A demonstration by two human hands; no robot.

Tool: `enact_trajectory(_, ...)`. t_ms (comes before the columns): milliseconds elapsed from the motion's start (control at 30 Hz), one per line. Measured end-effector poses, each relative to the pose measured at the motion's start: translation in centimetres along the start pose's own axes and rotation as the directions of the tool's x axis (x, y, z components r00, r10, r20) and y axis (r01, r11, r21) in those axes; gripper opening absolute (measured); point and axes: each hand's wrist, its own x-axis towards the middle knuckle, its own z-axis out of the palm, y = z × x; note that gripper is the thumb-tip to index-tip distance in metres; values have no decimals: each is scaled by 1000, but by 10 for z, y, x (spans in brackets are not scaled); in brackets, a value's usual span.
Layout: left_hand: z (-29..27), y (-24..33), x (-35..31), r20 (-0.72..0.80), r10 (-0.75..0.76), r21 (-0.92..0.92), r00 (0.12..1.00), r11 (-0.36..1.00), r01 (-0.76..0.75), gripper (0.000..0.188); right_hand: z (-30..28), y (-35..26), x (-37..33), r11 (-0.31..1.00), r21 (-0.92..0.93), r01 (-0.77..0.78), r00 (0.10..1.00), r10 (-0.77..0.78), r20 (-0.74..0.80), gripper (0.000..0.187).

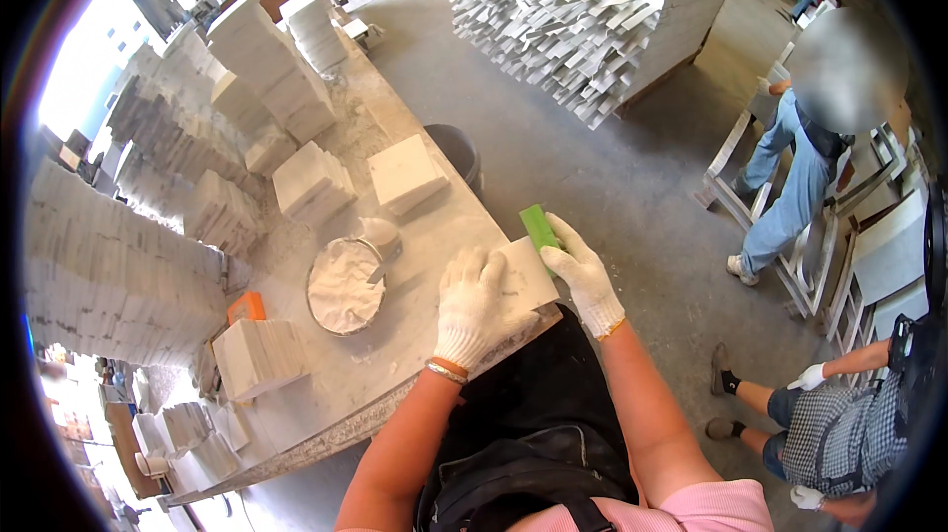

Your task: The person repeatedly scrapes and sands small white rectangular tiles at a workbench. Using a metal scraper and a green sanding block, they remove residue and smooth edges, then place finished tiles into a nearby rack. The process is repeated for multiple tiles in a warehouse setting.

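A pale stone tile [528, 278] lies at the table's near right corner. My left hand [470, 297], in a white knit glove, rests flat on the tile's left part with its fingers stretched forward. My right hand [585, 277], gloved too, grips a green sanding block [537, 228] at the tile's far right edge. The thumb lies across the block and the fingers wrap its right side. Left of my left hand stands a round bowl of white powder [346, 285], with a pale cup-like scoop [381, 234] at its rim.
Stone stacks [314, 182] cover the worktable's [395, 364] far and left parts; a small tile stack [405, 174] sits ahead. An orange box [247, 307] stands at left. Beyond the edge are a dark bin [454, 152] and a crate of stone strips [592, 29]. Two people [790, 157] are at right.
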Motion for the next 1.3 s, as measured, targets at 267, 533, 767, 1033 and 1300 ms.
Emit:
enact_trajectory(267,28,-16,-11,11,44,31,999,999,-45,84,-3,31,14,994,-53,94,993,-98,-72,60)
enact_trajectory(533,32,-21,-11,52,35,53,998,998,-38,90,-10,-29,-19,922,-369,-115,990,77,-115,68)
enact_trajectory(767,28,-28,-15,97,-25,85,995,996,17,93,-22,-11,-28,977,-203,-65,984,28,-177,70)
enact_trajectory(1033,37,-53,-18,98,28,125,995,991,-40,99,0,-19,-11,876,-481,-50,994,-4,-110,66)
enact_trajectory(1300,34,-40,-22,96,-34,114,995,993,23,97,1,-42,-33,834,-551,-12,1000,8,-10,64)
